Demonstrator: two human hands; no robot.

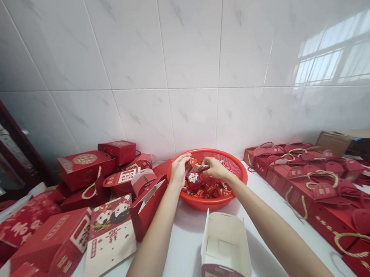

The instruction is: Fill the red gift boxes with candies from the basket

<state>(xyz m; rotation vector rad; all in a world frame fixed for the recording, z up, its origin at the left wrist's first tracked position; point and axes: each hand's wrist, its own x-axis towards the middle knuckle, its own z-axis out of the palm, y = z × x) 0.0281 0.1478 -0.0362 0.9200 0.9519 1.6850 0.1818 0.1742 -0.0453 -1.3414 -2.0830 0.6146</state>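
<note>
A red plastic basket (206,204) of red-wrapped candies (213,186) stands against the wall. My left hand (180,168) is over its left side, fingers curled round a red-wrapped candy (190,164). Over the middle of the basket, my right hand (216,168) pinches another wrapped candy (199,168), its wrapper partly hidden by the fingers. The two hands are close together. Between my forearms, in front of the basket, an open gift box (227,245) shows its pale inside with nothing in it.
Red gift boxes (86,166) lie in a jumbled heap on the left, beside a flat printed card box (112,234). On the right, closed red boxes with rope handles (313,192) stand in rows. A brown cardboard carton (333,142) is behind them. A tiled wall (192,114) bounds the table.
</note>
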